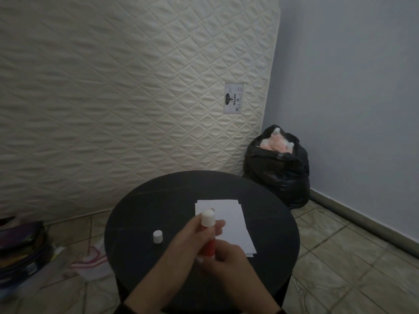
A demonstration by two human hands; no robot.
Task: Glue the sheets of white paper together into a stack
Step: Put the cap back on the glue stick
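- Left hand (pixel 191 240) wrapped round upper part of red glue stick w/ white top (pixel 208 232); right hand (pixel 226 259) clenched on its base.
- Stick upright, near side of white paper sheets (pixel 229 219) on round black table (pixel 140 214).
- Small white cap (pixel 157 236) left of hands.

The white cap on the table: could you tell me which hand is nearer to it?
Left. The left hand grips the glue stick just right of the cap; the right hand holds its base, farther right.

Home bedroom or spare room, quilted mattress (pixel 136 87) propped against wall, tiled floor (pixel 340 257), black bin bag (pixel 276 173) in corner
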